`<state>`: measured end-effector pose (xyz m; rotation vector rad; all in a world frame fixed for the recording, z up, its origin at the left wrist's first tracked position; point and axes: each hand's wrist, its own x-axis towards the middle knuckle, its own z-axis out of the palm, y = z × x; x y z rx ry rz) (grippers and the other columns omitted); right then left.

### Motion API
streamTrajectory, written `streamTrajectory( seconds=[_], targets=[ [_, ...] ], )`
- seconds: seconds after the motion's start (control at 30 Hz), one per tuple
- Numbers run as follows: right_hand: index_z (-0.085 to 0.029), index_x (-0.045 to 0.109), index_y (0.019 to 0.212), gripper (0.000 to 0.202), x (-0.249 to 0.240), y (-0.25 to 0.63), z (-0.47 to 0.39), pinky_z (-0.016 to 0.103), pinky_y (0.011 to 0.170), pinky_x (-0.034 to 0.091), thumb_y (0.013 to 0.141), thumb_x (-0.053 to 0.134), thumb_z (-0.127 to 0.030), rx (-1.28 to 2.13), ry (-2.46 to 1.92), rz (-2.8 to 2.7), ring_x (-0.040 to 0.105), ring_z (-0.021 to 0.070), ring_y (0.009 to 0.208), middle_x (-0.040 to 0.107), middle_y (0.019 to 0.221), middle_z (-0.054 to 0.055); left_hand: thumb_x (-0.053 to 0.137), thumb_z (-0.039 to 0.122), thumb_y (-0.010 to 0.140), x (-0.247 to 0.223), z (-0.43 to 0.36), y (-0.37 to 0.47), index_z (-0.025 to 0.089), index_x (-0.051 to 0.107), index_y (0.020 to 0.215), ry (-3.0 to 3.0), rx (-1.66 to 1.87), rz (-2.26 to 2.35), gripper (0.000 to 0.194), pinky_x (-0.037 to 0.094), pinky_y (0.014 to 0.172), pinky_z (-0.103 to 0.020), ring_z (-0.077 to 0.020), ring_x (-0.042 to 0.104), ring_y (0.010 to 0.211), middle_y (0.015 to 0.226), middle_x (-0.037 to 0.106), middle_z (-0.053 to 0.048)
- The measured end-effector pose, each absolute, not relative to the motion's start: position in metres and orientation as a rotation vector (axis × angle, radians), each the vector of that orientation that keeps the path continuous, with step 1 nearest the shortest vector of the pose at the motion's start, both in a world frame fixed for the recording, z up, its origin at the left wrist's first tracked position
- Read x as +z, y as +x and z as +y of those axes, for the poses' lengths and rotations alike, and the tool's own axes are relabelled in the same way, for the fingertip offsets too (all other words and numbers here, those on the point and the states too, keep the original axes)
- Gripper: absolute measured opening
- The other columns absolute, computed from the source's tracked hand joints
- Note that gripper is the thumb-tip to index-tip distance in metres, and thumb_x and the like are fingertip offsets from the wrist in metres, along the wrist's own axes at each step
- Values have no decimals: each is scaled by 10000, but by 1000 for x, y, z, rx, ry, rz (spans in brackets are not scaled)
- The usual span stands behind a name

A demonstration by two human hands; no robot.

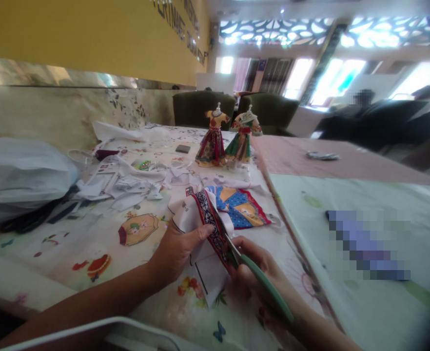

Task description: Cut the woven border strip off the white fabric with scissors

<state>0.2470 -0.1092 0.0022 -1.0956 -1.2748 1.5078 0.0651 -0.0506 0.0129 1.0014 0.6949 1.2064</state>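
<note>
My left hand (180,248) pinches a piece of white printed fabric (189,214) with a dark red, black and white patterned band (206,209) along it. In my right hand (255,268) are scissors with green handles (268,285). Their blades lie along the band's right edge, just right of my left thumb. A pointed white part of the fabric hangs below my left hand. Right behind the band lies a blue and yellow cut piece with a red border (244,207). My right fingers partly hide the lower end of the band.
Two small dressed forms (213,139) (243,139) stand farther back. White scraps (127,187) and a white plastic bag (25,175) are at the left, with a yellowish cut piece (138,229) nearer. A blurred bluish object (364,246) lies on the right table. Green chairs (204,109) stand behind.
</note>
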Motion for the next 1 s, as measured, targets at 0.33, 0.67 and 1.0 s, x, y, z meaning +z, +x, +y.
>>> streamTrajectory(
  seconds=[0.33, 0.67, 1.0],
  targets=[
    [-182, 606, 973, 635, -8, 245, -109, 188, 430, 326, 704, 806, -721, 1558, -1051, -1210, 396, 72, 455, 491, 615, -74, 840, 271, 794, 11, -51, 64, 246, 681, 1319, 1017, 1186, 723, 548, 579, 928, -425, -298, 742, 987, 1073, 802, -73],
    [-172, 612, 966, 628, -6, 244, -112, 169, 410, 293, 712, 813, -710, 1538, -1064, -1196, 398, 62, 435, 497, 560, -82, 828, 255, 809, 10, -51, 65, 256, 657, 1350, 1013, 1188, 688, 567, 567, 961, -429, -299, 733, 1041, 1134, 792, -75],
    [-174, 619, 961, 621, -5, 243, -111, 164, 389, 302, 700, 828, -696, 1530, -1070, -1173, 393, 58, 416, 492, 545, -87, 834, 263, 800, 12, -51, 66, 256, 663, 1327, 987, 1184, 681, 555, 574, 949, -444, -304, 737, 1022, 1111, 792, -73]
  ],
)
